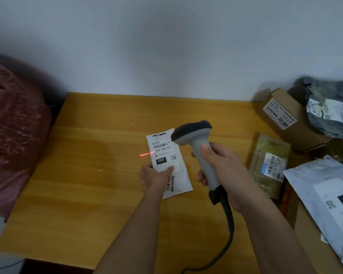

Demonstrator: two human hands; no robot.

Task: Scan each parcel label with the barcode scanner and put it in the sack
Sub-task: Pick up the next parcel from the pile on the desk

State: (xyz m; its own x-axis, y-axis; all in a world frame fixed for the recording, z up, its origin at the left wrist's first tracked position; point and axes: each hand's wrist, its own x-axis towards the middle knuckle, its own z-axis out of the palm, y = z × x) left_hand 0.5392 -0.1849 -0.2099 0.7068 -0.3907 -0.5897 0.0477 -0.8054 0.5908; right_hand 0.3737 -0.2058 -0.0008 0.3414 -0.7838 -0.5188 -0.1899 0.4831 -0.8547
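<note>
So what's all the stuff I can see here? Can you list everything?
Small white padded parcel with label: one, white, table middle, under red scan line.
Grey handheld barcode scanner: one, grey and black, above parcel.
Brown cardboard box: one, brown, right rear.
Dark grey plastic mailer bag: one, on box.
Olive-brown flat packet: one, right.
Pale grey mailer bag: one, right front.
Red woven sack: one, left.
Wooden table: one, yellow-brown.
Left hand: holds parcel.
Right hand: grips scanner.
</note>
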